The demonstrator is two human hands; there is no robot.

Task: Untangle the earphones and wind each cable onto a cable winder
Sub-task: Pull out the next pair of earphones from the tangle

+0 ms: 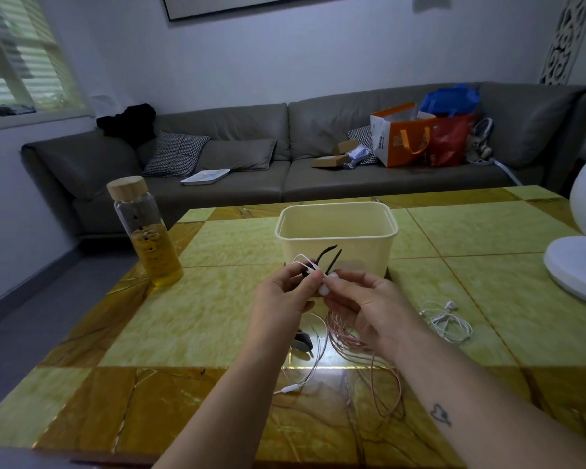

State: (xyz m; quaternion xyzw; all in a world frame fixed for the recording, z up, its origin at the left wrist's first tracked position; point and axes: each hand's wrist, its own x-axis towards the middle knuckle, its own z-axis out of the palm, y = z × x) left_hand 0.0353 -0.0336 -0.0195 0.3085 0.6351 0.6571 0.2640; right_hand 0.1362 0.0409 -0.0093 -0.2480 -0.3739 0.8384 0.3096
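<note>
Table (200, 316) of shiny yellow and brown stone squares fills the view. One white fan (575, 265) is cut off at the right edge. One cream plastic tub (362, 247) stands behind the hands. One glass bottle (146, 231) with a wooden lid holds yellow drink. The left hand (285, 294) and right hand (364, 308) meet above the table. The left pinches one dark forked cable winder (330, 258), prongs pointing up and away. The right pinches the looping pink earphone cord (349, 338). One white earphone bundle (449, 321) lies to the right. A dark shape (302, 339) below is half hidden.
</note>
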